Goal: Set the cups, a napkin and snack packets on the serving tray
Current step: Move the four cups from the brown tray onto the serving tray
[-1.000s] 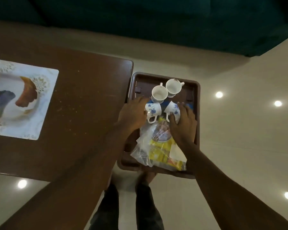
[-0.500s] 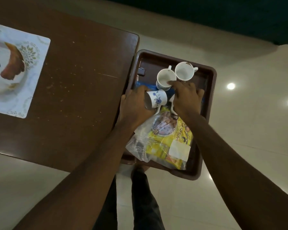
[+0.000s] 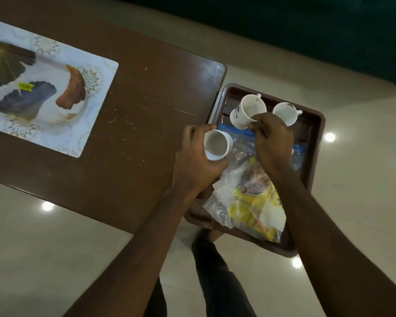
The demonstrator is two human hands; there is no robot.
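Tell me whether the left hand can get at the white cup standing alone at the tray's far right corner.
Probably not yet. The left hand is wrapped around a white cup, and the right hand, holding a tilted cup, lies across the way to the far white cup.

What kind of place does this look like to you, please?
Probably a living or dining room at home: a brown wooden table bearing a printed placemat, a glossy tiled floor reflecting ceiling lights, and a brown serving tray with white cups and snack packets.
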